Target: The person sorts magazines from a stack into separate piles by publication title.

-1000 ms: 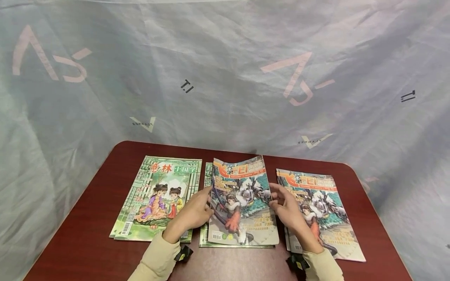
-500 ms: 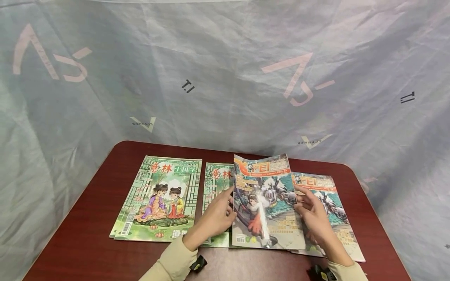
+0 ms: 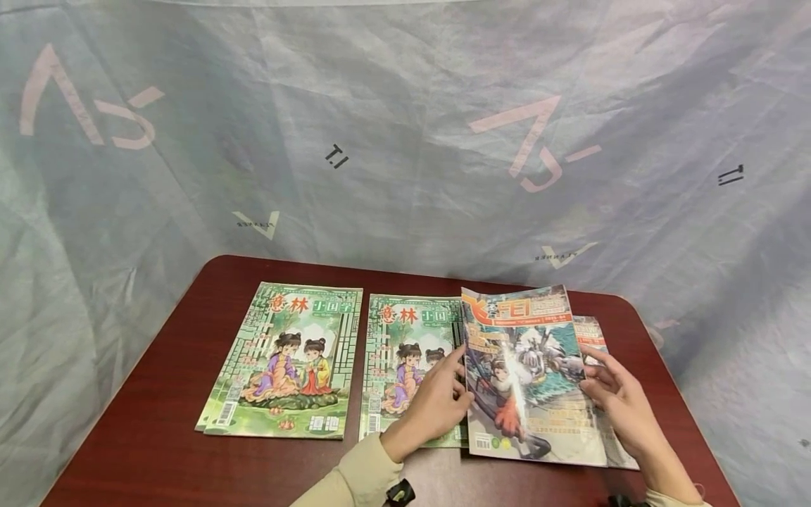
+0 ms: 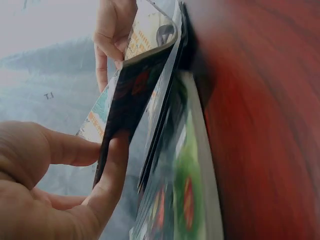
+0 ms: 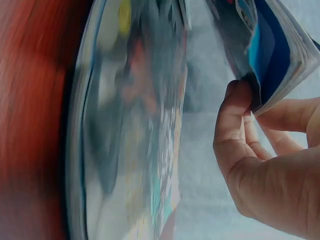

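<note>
A comic magazine (image 3: pixel 538 394) with an orange title and a red-clad figure is held up by both hands, over the similar magazine (image 3: pixel 594 339) lying at the right. My left hand (image 3: pixel 436 398) pinches its left edge between thumb and fingers, as the left wrist view also shows with the cover's dark underside (image 4: pixel 131 95). My right hand (image 3: pixel 624 401) pinches the right edge; in the right wrist view that hand (image 5: pixel 272 167) grips the thick page edges (image 5: pixel 297 55). The held magazine bends slightly and hides most of the one below.
A green magazine (image 3: pixel 393 352) lies mid-table, partly behind my left hand. Further left, another green magazine (image 3: pixel 279 359) sits on top of at least one more. The dark red table (image 3: pixel 158 394) ends at a grey cloth backdrop (image 3: pixel 405 176).
Both hands have carried the comic magazine rightward, from over the middle green magazine to over the right-hand one. More of the middle green cover now shows.
</note>
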The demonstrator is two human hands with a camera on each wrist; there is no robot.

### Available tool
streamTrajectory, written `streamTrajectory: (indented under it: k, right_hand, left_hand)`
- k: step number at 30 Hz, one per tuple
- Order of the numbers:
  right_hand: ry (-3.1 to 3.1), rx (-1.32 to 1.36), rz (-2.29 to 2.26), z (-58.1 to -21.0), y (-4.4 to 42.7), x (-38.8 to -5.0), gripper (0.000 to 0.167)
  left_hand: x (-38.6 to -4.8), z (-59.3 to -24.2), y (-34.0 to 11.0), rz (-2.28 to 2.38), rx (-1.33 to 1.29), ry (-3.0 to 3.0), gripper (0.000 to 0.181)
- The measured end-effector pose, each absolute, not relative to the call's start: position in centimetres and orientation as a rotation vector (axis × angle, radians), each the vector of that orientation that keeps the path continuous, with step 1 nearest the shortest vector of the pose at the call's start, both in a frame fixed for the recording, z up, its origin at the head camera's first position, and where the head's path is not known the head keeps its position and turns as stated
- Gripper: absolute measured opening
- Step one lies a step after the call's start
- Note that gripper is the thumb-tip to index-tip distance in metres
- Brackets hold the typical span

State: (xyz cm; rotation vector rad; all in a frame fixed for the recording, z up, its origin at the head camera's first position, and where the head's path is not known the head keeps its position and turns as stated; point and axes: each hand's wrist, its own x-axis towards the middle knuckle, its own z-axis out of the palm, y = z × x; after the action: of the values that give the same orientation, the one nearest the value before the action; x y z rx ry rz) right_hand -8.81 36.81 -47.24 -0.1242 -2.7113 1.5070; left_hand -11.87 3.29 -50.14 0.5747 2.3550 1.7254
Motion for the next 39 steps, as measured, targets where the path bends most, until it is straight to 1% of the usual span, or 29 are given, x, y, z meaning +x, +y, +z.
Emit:
streamTrajectory:
  k: [6,14,19,29,39]
  right_hand:
    - [-2.661,-0.141,1.607,-47.4,39.5,-8.0,0.064]
    - [-2.395,-0.009,1.992,-47.8,42.8,-7.5,0.061]
    - [-2.319,0.033,2.081,-48.0,44.8,-7.6,0.063]
    - [-2.324,-0.010,2.064,-48.4,46.9,-7.8,0.064]
    - [-2.403,-0.110,2.033,-49.3,47.4,-7.9,0.064]
  left_hand:
    - [-11.5,-50.3,5.4,1.790,0.601,2.331,0.080]
    - [-10.8,-50.4,7.2,1.895,0.546,2.074,0.078]
    - [-10.4,-50.4,8.4,1.983,0.491,1.905,0.079]
    - [-10.3,-50.6,10.2,1.989,0.428,1.754,0.086]
    - [-10.3,-51.2,10.5,1.965,0.433,1.716,0.082]
